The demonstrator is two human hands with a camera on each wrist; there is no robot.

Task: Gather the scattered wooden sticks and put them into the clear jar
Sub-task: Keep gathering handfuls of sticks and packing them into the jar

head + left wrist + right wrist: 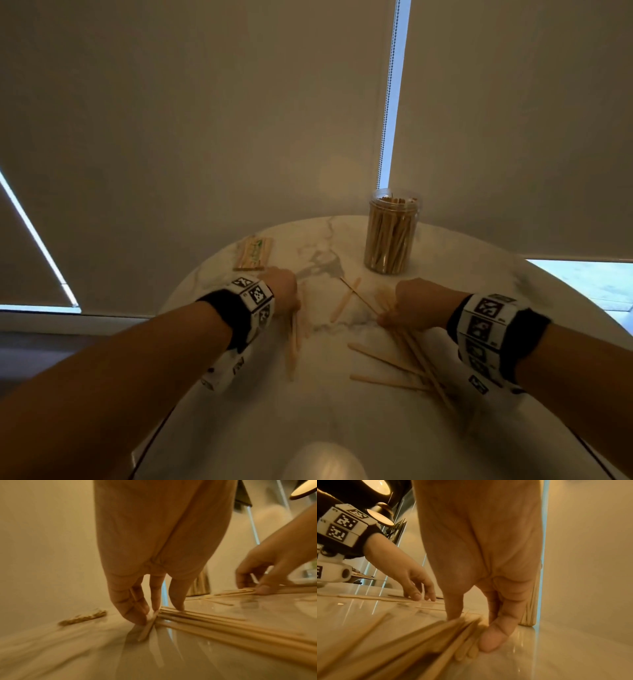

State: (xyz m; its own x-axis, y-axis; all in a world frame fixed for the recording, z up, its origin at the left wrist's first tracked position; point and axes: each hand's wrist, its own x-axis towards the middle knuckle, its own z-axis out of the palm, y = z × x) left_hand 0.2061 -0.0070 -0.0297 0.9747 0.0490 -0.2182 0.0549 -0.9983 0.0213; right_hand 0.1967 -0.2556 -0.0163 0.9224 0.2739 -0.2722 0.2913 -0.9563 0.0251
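A clear jar (390, 236), packed with upright wooden sticks, stands at the back of the round marble table (308, 411). My left hand (287, 298) is fingers-down on the table, left of centre. In the left wrist view my left hand (161, 615) pinches a flat stick (147, 627), and its thumb touches a row of sticks (223, 627). My right hand (387, 318) is at the right. It pinches one end of a fanned bundle of sticks (436, 642) between thumb and fingers. More loose sticks (346, 301) lie between my hands.
A flat packet of sticks (253, 253) lies at the table's back left. The table edge curves close behind the jar. Roller blinds (205, 120) hang behind the table, with a bead chain (387, 102) in the gap. Sticks (387, 377) lie crossed under my right wrist.
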